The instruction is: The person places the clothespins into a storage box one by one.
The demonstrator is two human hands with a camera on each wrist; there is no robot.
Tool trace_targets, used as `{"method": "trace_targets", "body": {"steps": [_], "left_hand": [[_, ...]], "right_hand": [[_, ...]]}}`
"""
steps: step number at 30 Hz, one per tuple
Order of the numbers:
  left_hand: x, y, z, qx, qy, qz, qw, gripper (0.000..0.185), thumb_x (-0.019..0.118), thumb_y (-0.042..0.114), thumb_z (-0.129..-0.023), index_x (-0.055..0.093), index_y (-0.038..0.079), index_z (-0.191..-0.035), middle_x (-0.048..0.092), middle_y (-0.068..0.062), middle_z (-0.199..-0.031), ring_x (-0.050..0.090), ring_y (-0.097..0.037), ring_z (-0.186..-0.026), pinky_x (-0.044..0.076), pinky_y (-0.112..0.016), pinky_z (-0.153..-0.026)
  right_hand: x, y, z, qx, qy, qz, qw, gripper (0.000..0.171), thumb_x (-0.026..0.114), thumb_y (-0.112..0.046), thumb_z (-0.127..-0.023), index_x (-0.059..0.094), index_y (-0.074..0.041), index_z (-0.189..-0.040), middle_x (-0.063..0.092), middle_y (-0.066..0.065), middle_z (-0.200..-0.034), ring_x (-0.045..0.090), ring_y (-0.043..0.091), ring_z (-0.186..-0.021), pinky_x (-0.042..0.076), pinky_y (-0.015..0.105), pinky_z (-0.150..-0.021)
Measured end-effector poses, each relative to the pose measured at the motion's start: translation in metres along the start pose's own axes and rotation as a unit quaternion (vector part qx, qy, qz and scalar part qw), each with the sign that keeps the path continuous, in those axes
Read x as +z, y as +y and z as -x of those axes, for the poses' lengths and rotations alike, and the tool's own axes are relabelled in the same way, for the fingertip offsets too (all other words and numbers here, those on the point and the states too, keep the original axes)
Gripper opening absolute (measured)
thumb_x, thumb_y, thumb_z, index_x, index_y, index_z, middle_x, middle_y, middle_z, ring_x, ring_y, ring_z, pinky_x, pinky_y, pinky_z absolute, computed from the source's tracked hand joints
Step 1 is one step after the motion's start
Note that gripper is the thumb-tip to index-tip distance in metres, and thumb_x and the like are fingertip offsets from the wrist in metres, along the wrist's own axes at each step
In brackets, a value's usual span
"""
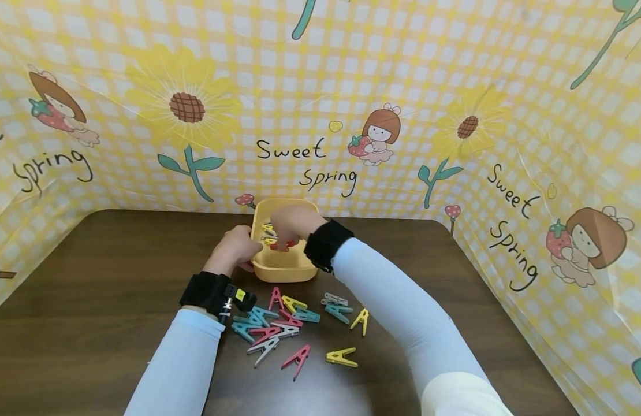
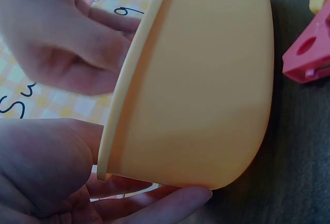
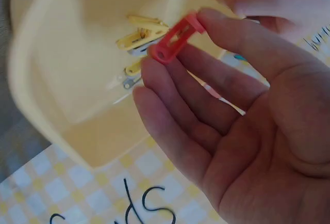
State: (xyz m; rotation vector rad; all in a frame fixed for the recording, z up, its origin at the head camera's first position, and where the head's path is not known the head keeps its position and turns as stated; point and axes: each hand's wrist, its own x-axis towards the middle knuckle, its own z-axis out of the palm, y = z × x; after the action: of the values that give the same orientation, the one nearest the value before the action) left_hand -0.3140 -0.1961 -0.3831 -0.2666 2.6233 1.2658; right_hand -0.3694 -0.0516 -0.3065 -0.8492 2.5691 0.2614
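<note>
A: The dark wooden table (image 1: 92,300) is surrounded by a yellow checked cloth with sunflowers and the words "Sweet Spring" (image 1: 291,151). What is in the hands?

B: The right hand (image 3: 247,126) is over the yellow plastic tub (image 1: 283,267), at about 12 o'clock from the pile. Its fingers are nearly straight, and the red clothes peg (image 3: 175,41) sits between the fingertips; a light pinch, I think.

A: How will the peg handle?

B: I judge it very light, stiff plastic with a spring, a little smooth. It is best to take it at the long flat sides, not at the jaws.

A: And the tub?

B: The left hand (image 1: 236,249) grips its rim at 9 o'clock, thumb inside and fingers under the wall. Inside lie a few pegs (image 3: 140,34), yellow and pale ones; the tub is far from full.

A: The rest?

B: The loose pegs (image 1: 279,326), teal, pink, yellow and white, lie at 6 o'clock from the tub, near the left wrist.
</note>
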Motion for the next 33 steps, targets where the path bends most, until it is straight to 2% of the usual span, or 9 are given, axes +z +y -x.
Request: {"method": "trace_targets", "body": {"steps": [4, 7, 13, 16, 19, 20, 26, 30, 33], "left_hand": [[-0.001, 0.0, 0.003, 0.012, 0.003, 0.0, 0.9999, 0.037, 0.054, 0.008, -0.106, 0.054, -0.011, -0.138, 0.065, -0.031, -0.127, 0.079, -0.038, -0.1, 0.071, -0.042, -0.076], [0.0, -0.001, 0.004, 0.017, 0.0, 0.0, 0.9999, 0.037, 0.055, 0.009, -0.106, 0.055, -0.01, -0.138, 0.065, -0.032, -0.133, 0.077, -0.04, -0.108, 0.071, -0.044, -0.078], [0.003, -0.002, 0.003, 0.019, -0.008, 0.002, 0.9998, 0.039, 0.056, 0.009, -0.106, 0.056, -0.008, -0.141, 0.064, -0.032, -0.14, 0.075, -0.037, -0.108, 0.071, -0.044, -0.079], [0.002, 0.0, 0.002, 0.014, -0.008, 0.002, 0.9999, 0.039, 0.055, 0.01, -0.106, 0.055, -0.008, -0.141, 0.064, -0.032, -0.14, 0.076, -0.037, -0.107, 0.071, -0.043, -0.078], [0.002, 0.001, 0.001, 0.009, -0.008, 0.001, 0.9999, 0.04, 0.054, 0.009, -0.107, 0.054, -0.008, -0.142, 0.063, -0.032, -0.14, 0.075, -0.037, -0.107, 0.071, -0.042, -0.078], [0.002, 0.002, 0.001, 0.009, -0.008, 0.002, 0.9999, 0.04, 0.054, 0.009, -0.106, 0.054, -0.008, -0.142, 0.063, -0.032, -0.14, 0.075, -0.037, -0.108, 0.071, -0.042, -0.079], [0.003, 0.001, 0.002, 0.022, -0.006, 0.004, 0.9997, 0.042, 0.056, 0.009, -0.107, 0.055, -0.008, -0.145, 0.065, -0.031, -0.14, 0.076, -0.037, -0.108, 0.071, -0.043, -0.077], [0.003, 0.0, 0.003, 0.021, -0.004, 0.007, 0.9998, 0.043, 0.057, 0.011, -0.107, 0.055, -0.008, -0.145, 0.065, -0.031, -0.138, 0.076, -0.036, -0.105, 0.071, -0.043, -0.077], [0.002, -0.001, 0.003, 0.017, -0.005, 0.007, 0.9998, 0.042, 0.057, 0.01, -0.106, 0.055, -0.008, -0.144, 0.065, -0.032, -0.137, 0.075, -0.035, -0.104, 0.071, -0.043, -0.078]], "right_hand": [[-0.001, -0.014, -0.009, 0.006, -0.013, 0.001, 1.0, 0.011, 0.079, -0.013, -0.097, 0.069, -0.012, -0.092, 0.059, -0.003, -0.083, 0.052, 0.014, -0.072, 0.044, 0.024, -0.06], [0.001, -0.021, -0.015, 0.012, -0.011, 0.005, 1.0, 0.005, 0.078, -0.012, -0.097, 0.073, -0.013, -0.098, 0.058, -0.002, -0.088, 0.054, 0.015, -0.076, 0.047, 0.023, -0.062], [0.017, -0.025, -0.023, 0.026, 0.005, -0.055, 0.998, 0.018, 0.074, -0.001, -0.094, 0.074, -0.011, -0.079, 0.052, 0.0, -0.073, 0.044, 0.017, -0.066, 0.037, 0.025, -0.053], [0.036, -0.013, -0.068, 0.018, 0.03, -0.037, 0.999, 0.019, 0.076, -0.002, -0.089, 0.071, -0.014, -0.076, 0.052, 0.0, -0.072, 0.045, 0.018, -0.067, 0.037, 0.028, -0.055], [0.046, -0.006, -0.099, 0.019, 0.049, -0.005, 0.999, 0.011, 0.08, -0.006, -0.088, 0.075, -0.016, -0.087, 0.06, 0.0, -0.079, 0.054, 0.02, -0.073, 0.045, 0.03, -0.059], [0.045, -0.006, -0.1, 0.019, 0.049, 0.0, 0.999, 0.011, 0.081, -0.007, -0.088, 0.075, -0.015, -0.092, 0.063, 0.0, -0.083, 0.057, 0.021, -0.076, 0.047, 0.03, -0.061], [0.02, -0.029, -0.035, 0.017, 0.035, 0.02, 0.999, 0.026, 0.075, -0.006, -0.099, 0.071, -0.013, -0.125, 0.07, 0.003, -0.111, 0.065, 0.019, -0.093, 0.057, 0.026, -0.072], [0.02, -0.03, -0.039, 0.014, 0.036, 0.029, 0.999, 0.03, 0.077, -0.009, -0.099, 0.069, -0.013, -0.127, 0.069, 0.002, -0.113, 0.063, 0.018, -0.095, 0.056, 0.025, -0.074], [0.027, -0.022, -0.06, 0.008, 0.056, 0.019, 0.998, 0.016, 0.079, -0.01, -0.095, 0.072, -0.014, -0.109, 0.069, 0.0, -0.099, 0.062, 0.019, -0.088, 0.055, 0.026, -0.07]]}}
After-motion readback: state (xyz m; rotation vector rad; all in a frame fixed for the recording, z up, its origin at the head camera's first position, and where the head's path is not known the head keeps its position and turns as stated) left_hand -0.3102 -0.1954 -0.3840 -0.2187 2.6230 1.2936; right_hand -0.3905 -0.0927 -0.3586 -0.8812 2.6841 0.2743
